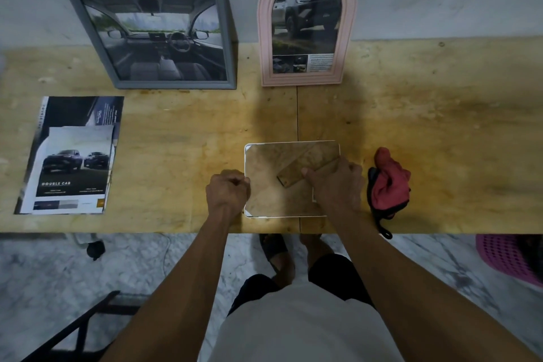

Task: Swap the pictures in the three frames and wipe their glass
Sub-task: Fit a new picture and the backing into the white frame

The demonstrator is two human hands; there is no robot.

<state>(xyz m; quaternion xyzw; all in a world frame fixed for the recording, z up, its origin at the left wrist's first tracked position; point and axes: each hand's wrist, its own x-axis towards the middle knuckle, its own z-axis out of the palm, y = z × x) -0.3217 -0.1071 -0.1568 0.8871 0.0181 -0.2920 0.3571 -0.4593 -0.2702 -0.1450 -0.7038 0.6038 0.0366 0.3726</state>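
On the wooden surface [411,114], the third frame [273,185] lies face down near the front edge, so the picture swap looks under way. The left hand [227,189], fingers curled, steadies its left edge; the right hand [335,182] pinches the back stand [305,166]. Opening the backing likely comes next.

Bare tabletop [440,126] is open at centre and right of the frame. Brochures [70,156] block the left, two frames [147,35] the top, and the cloth [388,182] lies lower right.

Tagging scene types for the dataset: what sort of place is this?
Probably a home or informal workspace, not a shop: a bare plywood table against a plain wall, marble-pattern tiled floor, a pink plastic basket on the floor.
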